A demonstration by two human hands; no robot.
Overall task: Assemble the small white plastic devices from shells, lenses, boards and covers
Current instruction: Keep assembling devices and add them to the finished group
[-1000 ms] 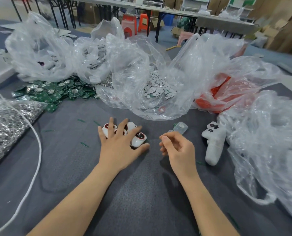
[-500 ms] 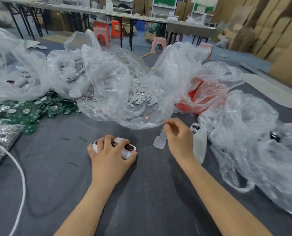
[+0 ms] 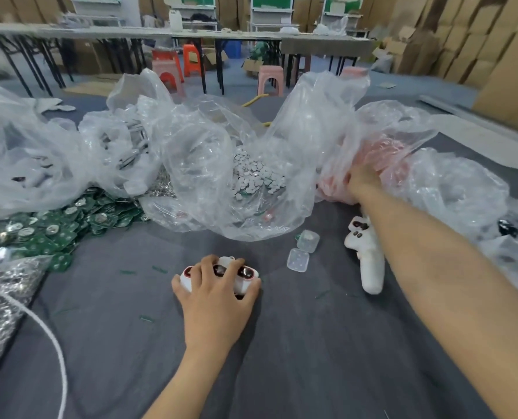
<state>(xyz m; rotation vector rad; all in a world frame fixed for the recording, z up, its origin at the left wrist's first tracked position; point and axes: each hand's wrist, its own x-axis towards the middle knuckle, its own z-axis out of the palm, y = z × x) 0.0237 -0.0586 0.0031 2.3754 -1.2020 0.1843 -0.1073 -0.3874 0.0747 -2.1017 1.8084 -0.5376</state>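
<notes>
Head view shows your right hand [image 3: 361, 181] gone from where it was half a second ago. Then it hovered over a clear cover just right of your left hand. Now the arm stretches far and to the right, and the hand pushes into the red-tinted bag [image 3: 398, 152]. The clear covers [image 3: 297, 260] lie loose on the grey table [image 3: 281, 343], two of them just beside each other, with no hand on them. Your left hand [image 3: 218, 300] has stayed on the white shells [image 3: 245, 282] at near centre.

Your right forearm runs from the near right corner up across the table, passing just right of the stack of white devices [image 3: 371, 267]. The hand is blurred against the plastic film. You cannot tell how its fingers are set, or whether they have any piece.

Your left hand lies palm down on the shells with the wrist toward you. Its fingers [image 3: 207, 266] curl over the top of the cluster, spread a little, so the dark red lenses show between them. The thumb hooks round the right end and the little finger round the left end, so the cluster is gripped from both sides.

The shells sit under that hand on the cloth, left of the clear covers. The green boards [image 3: 70, 219] are heaped at far left, well apart from both hands. The bag of white discs [image 3: 251, 173] lies between the boards and the red-tinted bag.
</notes>
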